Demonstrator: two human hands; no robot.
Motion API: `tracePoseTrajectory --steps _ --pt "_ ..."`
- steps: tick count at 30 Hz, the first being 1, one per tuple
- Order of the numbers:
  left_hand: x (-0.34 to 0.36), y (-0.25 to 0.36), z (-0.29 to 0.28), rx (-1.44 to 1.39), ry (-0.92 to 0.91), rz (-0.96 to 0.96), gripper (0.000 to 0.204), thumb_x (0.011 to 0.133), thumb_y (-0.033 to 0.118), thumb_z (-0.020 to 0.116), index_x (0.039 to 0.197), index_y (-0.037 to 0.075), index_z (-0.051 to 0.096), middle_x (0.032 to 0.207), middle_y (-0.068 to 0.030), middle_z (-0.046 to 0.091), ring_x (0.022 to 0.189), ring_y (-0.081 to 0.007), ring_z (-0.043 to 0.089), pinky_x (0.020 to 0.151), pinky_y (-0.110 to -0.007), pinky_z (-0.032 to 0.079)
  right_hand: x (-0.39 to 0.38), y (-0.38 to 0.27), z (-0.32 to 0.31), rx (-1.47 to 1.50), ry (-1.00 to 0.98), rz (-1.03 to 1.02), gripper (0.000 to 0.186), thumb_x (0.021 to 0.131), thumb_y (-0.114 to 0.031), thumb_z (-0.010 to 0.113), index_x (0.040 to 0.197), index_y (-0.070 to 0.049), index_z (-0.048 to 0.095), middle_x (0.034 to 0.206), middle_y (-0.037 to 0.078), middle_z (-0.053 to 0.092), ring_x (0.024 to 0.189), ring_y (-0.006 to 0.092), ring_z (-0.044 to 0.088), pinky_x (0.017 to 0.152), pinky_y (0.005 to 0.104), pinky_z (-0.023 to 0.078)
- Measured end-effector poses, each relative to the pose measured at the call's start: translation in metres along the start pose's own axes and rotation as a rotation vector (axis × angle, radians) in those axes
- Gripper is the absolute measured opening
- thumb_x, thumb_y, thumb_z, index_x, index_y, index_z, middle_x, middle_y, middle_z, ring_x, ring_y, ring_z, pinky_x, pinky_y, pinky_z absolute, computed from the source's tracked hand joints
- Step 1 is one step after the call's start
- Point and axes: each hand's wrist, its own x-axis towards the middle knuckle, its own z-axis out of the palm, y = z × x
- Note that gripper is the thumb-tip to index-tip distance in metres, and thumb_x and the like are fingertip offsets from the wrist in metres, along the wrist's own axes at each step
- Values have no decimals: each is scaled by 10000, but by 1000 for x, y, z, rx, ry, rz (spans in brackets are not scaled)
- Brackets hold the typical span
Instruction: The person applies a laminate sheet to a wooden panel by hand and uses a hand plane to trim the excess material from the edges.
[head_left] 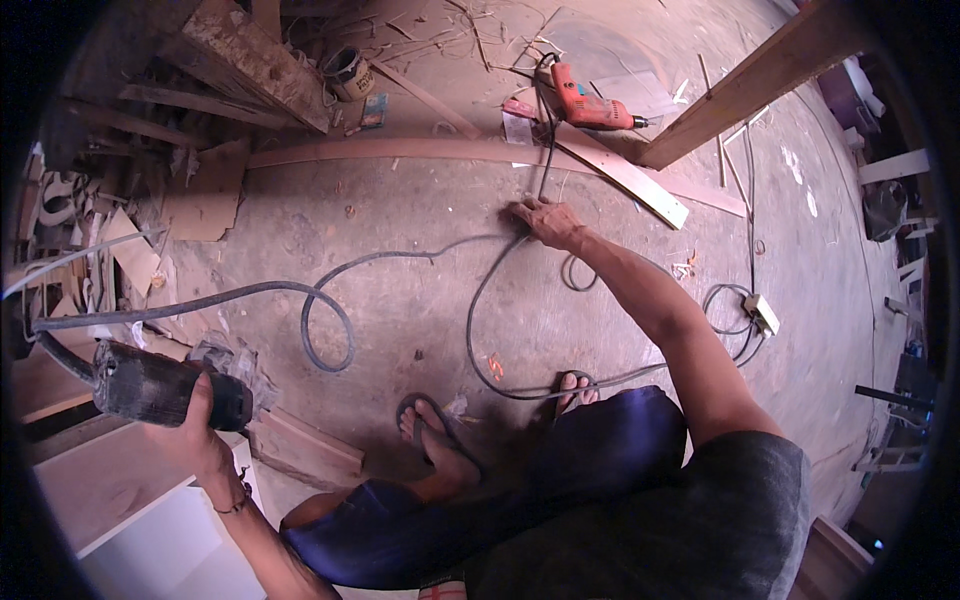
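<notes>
From the head camera, the left hand [195, 430], at eight o'clock, has its fingers wrapped around a dark power tool [165, 385] held up off the floor. The right hand [545, 220], near twelve o'clock, pinches a black cable [480, 300] that still lies looped on the floor. One red drill [590, 105] lies beyond; two sandalled feet show.

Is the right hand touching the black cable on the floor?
Touching. The head view shows the right hand reaching down with its fingers closed around the black cable, which runs straight out from under them.
</notes>
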Motion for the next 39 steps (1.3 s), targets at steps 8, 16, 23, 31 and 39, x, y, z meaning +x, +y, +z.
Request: tracePoseTrajectory --steps 8,16,23,31,39 --pt "2 0 -3 -16 -39 21 395 789 -17 774 1150 -61 621 1024 -142 710 915 -224 690 886 -361 549 -25 89 -114 -158 242 -452 311 916 -196 562 1218 -205 637 1047 115 650 1033 305 677 789 467 579" --pt "2 -23 -34 13 -13 -25 394 791 3 793 1142 -63 627 1017 -159 718 847 -243 720 830 -371 589 4 103 -248 119 -15 506 236 950 -144 531 941 67 635 819 234 716 740 332 758 539 439 601" --pt "19 -33 -15 -49 -54 39 361 812 1 780 1130 -90 635 1005 -157 702 864 -248 710 802 -389 607 -202 109 -63 317 225 594 344 973 -375 630 1040 -40 671 908 244 714 908 419 697 820 528 531" --pt "30 -37 -1 -17 -72 -51 367 805 36 803 1115 -95 656 995 -135 694 803 -234 695 742 -376 609 -322 -22 40 31 248 1120 714 880 -455 736 1435 -99 462 1326 158 584 1232 346 562 1014 515 424" --pt "29 -36 21 -74 -89 -3 390 779 19 813 1121 -89 660 1035 -139 696 802 -227 690 722 -373 611 -329 -31 -86 100 527 822 211 995 -277 607 1021 -79 675 897 165 680 800 386 679 661 479 527"
